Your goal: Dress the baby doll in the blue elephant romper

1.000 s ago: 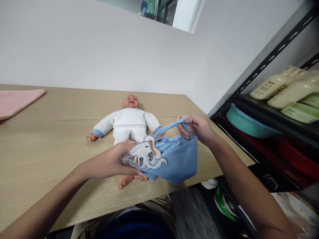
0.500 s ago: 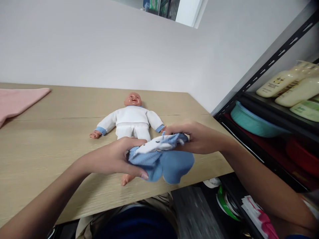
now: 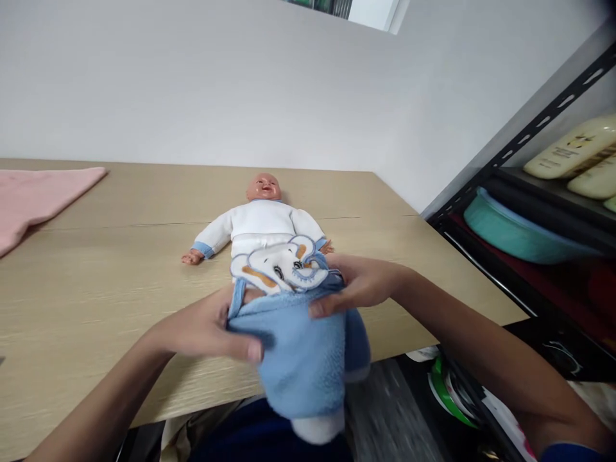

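Note:
My left hand [image 3: 212,327] holds the left edge of blue, fleecy baby overalls [image 3: 298,353], with the thumb on the front and the other fingers behind or inside the cloth. On the opposite edge, my right hand [image 3: 360,282] grips the fabric below a white elephant patch [image 3: 276,266]. The overalls hang down past the table's front edge, ending in a white part. Beyond them a baby doll [image 3: 262,218] lies face up, arms spread, in a white top with blue cuffs. The overalls hide its legs.
A pink cloth [image 3: 43,199] lies on the wooden table [image 3: 120,269] at the far left. Black shelving [image 3: 524,144] at the right holds lotion-like bottles [image 3: 572,147] and a turquoise basin [image 3: 520,231]. A wall rises behind the table.
The bunched blue overalls have been opened out and hang lower, so the elephant patch now faces up. Both hands still hold them. The doll has stayed in place on the table.

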